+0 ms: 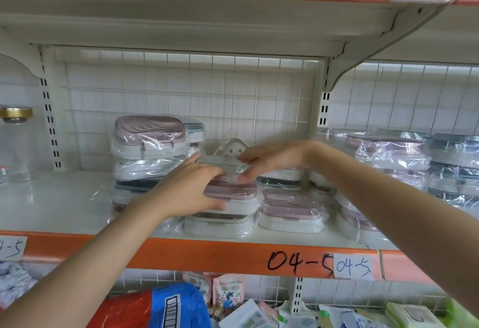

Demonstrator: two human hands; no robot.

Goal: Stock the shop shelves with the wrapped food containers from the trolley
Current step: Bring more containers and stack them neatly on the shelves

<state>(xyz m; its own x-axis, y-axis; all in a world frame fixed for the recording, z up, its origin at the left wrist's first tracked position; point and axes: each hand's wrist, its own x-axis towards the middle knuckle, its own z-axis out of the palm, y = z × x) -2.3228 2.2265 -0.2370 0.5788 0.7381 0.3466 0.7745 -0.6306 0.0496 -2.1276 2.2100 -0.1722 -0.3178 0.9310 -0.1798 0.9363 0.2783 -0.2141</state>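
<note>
Two hands meet over one wrapped food container (228,164) atop the middle stack on the shelf (51,198) marked 04-5. The left hand (193,187) lies spread against its near side, while the right hand (269,158) pinches the far edge. It looks light and stiff, but the loose film is slippery — better gripped by the rigid sides. Taller stacks (150,141) stand just beside.
</note>
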